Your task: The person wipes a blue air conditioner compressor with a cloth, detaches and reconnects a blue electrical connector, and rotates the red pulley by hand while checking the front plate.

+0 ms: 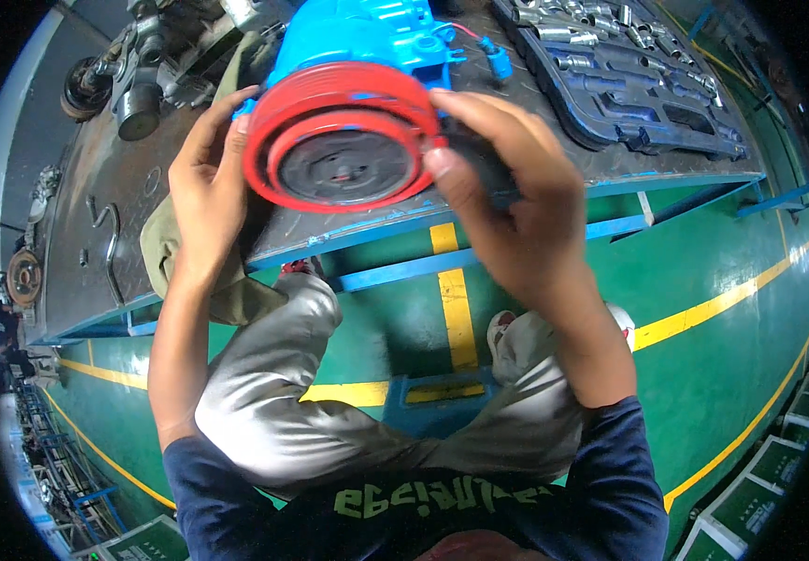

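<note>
A compressor with a bright blue body (353, 37) lies on the bench, its red grooved pulley (339, 98) turned toward me. Inside the pulley's inner red ring sits a round black clutch plate (343, 166). My left hand (208, 178) is closed on the pulley's left edge; its fingertips reach behind, beside the blue body. On the opposite edge, my right hand (516, 178) grips with fingers above and thumb below, slightly blurred. A small red bit shows by that thumb, and I cannot make out whether it belongs to the pulley. A blue plug (496, 61) on a short wire hangs off the body's right side.
Right of the compressor lies an open blue socket case (629, 103) with several metal sockets. A greasy metal assembly (143, 84), an olive cloth (166, 238) and a bent metal rod (113, 248) are at left. The bench's blue front rail (414, 268) runs above my knees.
</note>
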